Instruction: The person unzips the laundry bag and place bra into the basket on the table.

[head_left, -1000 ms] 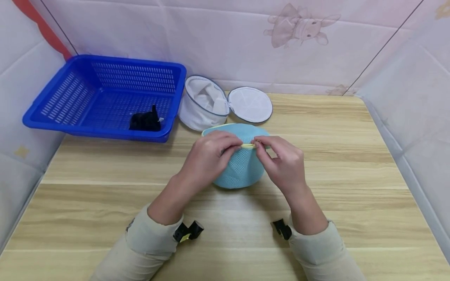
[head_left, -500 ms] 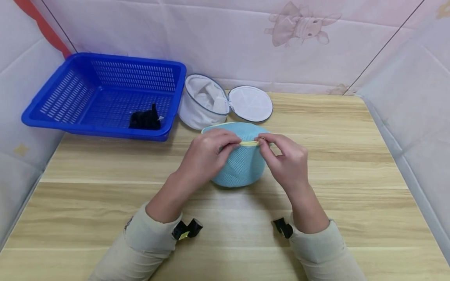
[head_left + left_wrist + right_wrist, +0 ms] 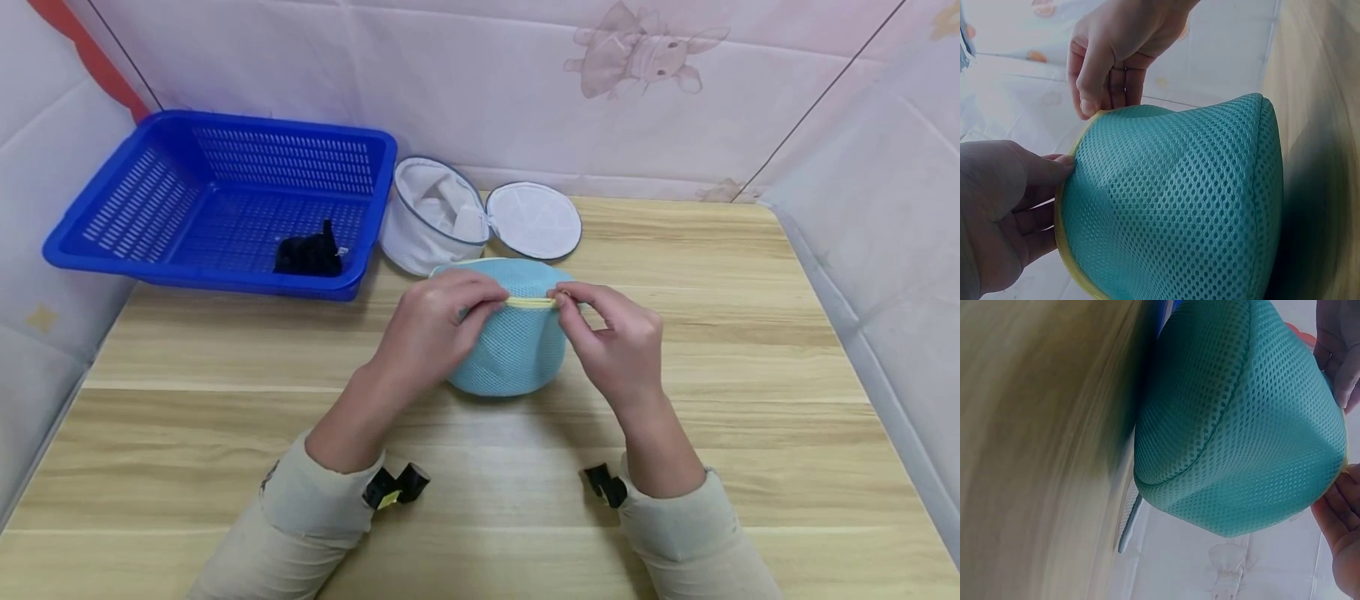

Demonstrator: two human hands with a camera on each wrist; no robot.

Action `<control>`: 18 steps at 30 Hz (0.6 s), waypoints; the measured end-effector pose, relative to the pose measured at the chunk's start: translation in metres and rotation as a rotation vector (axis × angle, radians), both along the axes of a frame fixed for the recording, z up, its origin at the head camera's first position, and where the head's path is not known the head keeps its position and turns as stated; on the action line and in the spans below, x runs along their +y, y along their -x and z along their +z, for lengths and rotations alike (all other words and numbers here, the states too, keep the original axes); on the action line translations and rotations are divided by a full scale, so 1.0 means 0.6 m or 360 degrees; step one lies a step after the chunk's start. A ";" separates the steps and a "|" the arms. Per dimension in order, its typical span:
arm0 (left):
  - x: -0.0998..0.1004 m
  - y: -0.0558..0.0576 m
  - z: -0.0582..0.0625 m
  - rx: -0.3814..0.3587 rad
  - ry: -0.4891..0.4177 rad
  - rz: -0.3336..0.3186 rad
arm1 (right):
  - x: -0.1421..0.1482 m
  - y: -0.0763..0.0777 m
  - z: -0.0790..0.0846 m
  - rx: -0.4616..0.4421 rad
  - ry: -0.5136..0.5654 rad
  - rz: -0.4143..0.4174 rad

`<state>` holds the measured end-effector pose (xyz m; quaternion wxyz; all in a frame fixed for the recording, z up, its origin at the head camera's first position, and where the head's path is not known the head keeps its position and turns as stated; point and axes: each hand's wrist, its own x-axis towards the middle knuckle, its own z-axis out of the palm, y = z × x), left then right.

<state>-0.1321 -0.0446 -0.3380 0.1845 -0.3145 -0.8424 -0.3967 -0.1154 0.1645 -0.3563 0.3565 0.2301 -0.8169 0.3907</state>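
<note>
A light-blue mesh laundry bag (image 3: pixel 513 358) with a rounded body stands on the table between my hands. Yellow zipper trim (image 3: pixel 531 302) runs along its upper edge. My left hand (image 3: pixel 420 329) pinches that trim left of centre, thumb against fingers. To its right, my right hand (image 3: pixel 621 346) pinches the zipper's right part between thumb and forefinger; its fingertips largely hide the small zipper pull. In the left wrist view, the bag's mesh side (image 3: pixel 1172 194) bulges below both hands, and the yellow edge curves past the left thumb.
Behind the bag, a white mesh laundry bag (image 3: pixel 427 242) stands with its round lid (image 3: pixel 534 221) folded out to the right. A blue plastic basket (image 3: pixel 225 283) at the back left holds a small black plush-like item (image 3: pixel 309 254). Walls border the wooden table (image 3: pixel 750 400).
My right hand has slid a little to the right along the zipper while my left has shifted slightly left and up. A longer stretch of yellow trim shows between them.
</note>
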 end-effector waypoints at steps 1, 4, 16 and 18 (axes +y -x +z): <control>-0.001 0.001 0.000 0.0005 -0.0007 0.0004 | 0.000 0.000 0.000 0.0006 0.0002 0.0009; -0.004 0.003 -0.001 0.0014 -0.0021 0.0027 | -0.003 0.000 0.000 0.0027 0.0004 0.0053; 0.017 -0.010 -0.004 0.0116 0.0097 -0.0009 | -0.020 -0.007 -0.002 0.0064 -0.0109 0.0061; 0.023 -0.012 -0.005 0.0150 0.0127 -0.0025 | -0.023 -0.008 -0.001 0.0067 -0.0125 0.0081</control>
